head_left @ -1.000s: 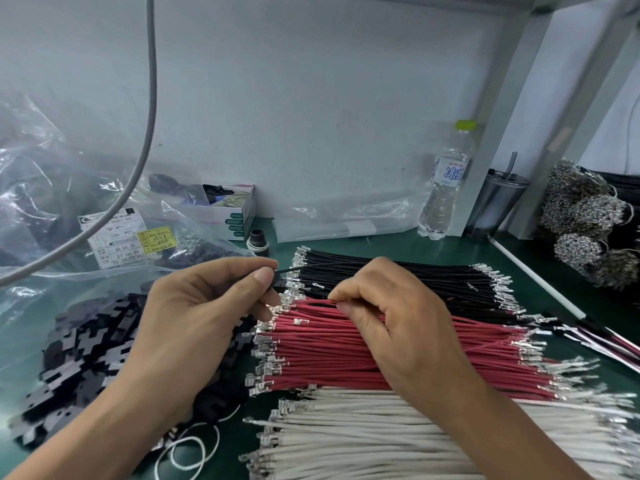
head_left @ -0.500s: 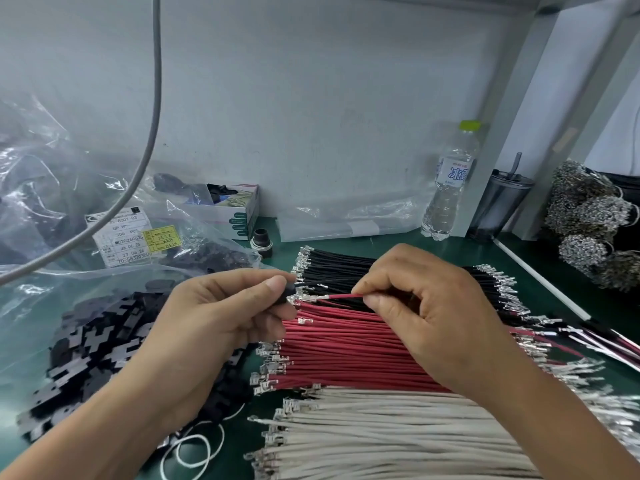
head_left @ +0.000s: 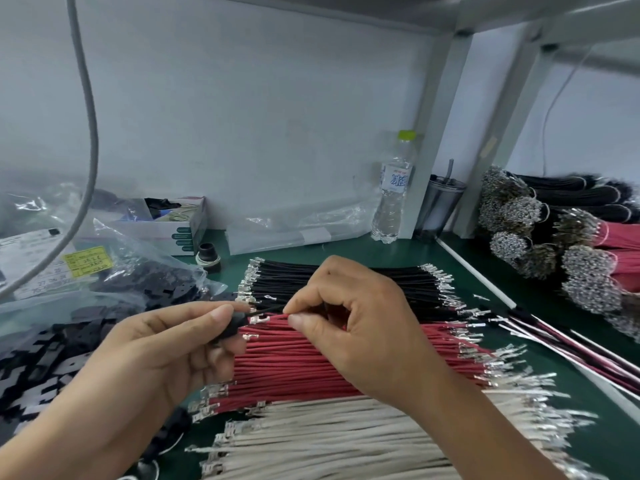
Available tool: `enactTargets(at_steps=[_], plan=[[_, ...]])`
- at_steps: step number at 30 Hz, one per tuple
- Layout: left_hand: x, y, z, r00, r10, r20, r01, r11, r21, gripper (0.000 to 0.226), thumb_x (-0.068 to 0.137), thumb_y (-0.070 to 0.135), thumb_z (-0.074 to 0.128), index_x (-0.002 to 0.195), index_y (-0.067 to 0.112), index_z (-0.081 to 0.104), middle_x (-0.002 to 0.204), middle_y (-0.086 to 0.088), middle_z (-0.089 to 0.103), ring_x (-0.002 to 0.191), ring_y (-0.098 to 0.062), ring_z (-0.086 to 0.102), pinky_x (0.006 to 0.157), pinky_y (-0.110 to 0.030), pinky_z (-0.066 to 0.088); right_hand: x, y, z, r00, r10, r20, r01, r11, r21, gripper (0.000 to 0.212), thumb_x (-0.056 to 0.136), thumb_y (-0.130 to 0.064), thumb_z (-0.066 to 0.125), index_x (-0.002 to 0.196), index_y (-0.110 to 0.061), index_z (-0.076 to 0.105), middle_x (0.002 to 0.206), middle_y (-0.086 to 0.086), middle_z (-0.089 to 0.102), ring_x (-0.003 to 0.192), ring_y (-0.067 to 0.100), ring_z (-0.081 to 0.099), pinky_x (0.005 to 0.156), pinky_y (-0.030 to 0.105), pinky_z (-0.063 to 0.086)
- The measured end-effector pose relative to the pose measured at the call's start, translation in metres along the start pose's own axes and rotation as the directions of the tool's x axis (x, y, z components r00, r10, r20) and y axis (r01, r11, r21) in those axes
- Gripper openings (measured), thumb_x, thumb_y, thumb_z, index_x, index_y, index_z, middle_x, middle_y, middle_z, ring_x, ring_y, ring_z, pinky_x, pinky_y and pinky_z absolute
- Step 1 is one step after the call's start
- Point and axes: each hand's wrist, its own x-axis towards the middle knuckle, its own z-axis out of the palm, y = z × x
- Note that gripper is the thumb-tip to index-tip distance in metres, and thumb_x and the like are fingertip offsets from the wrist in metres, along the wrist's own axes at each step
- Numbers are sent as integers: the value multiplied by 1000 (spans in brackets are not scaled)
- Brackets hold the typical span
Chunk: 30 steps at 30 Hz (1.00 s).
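Two hands meet above the left end of the red wire pile (head_left: 329,372) on the green bench (head_left: 519,306). The left hand (head_left: 162,362) grips a small black connector housing (head_left: 232,324) between thumb and curled fingers. The right hand (head_left: 367,327) pinches one red wire (head_left: 277,316) between thumb and forefinger, close behind its crimped metal terminal (head_left: 259,319), which lies just beside the housing.

The wire is judged light and limp, so a grip far from the end would let it buckle. Take hold on the insulation directly behind the crimp. The terminal looks thin and easily bent, so do not squeeze the metal. The housing is rigid, small and probably slippery. Hold it by its sides and leave the entry face uncovered.
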Motion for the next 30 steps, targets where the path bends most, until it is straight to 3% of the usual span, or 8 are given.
enactTargets(at_steps=[9,22,26,30], plan=[[-2,2,0,993,-67,101,76,993,-88,74,48,36,102,107,-1,78,75,-17,71,58,-19,64,59,-29,58,-2,1,8,998,-33,-46,31,999,-32,5,88,-25,70,87,-29,72,86,-17,59,81,9,61,69,33,52],[-3,7,-3,980,-108,167,134,980,-150,57,54,29,100,100,2,80,71,-11,70,54,-15,62,58,-28,59,-3,-2,12,982,-139,-129,130,989,-74,2,88,-20,75,89,-20,77,84,-13,60,76,11,61,63,27,51],[-3,7,-1,974,-124,188,154,976,-155,30,74,23,83,98,5,80,70,-10,69,53,-15,61,57,-27,58,-3,0,13,982,-117,-147,111,993,-47,3,86,-18,76,88,-20,77,83,-13,60,76,12,62,64,25,50],[-4,9,-1,976,-129,173,158,974,-162,28,77,23,78,98,6,80,69,-9,69,52,-14,60,56,-26,58,-3,-1,14,983,-147,-108,144,989,-35,7,87,-22,72,88,-18,78,83,-12,60,74,12,61,63,18,47]])
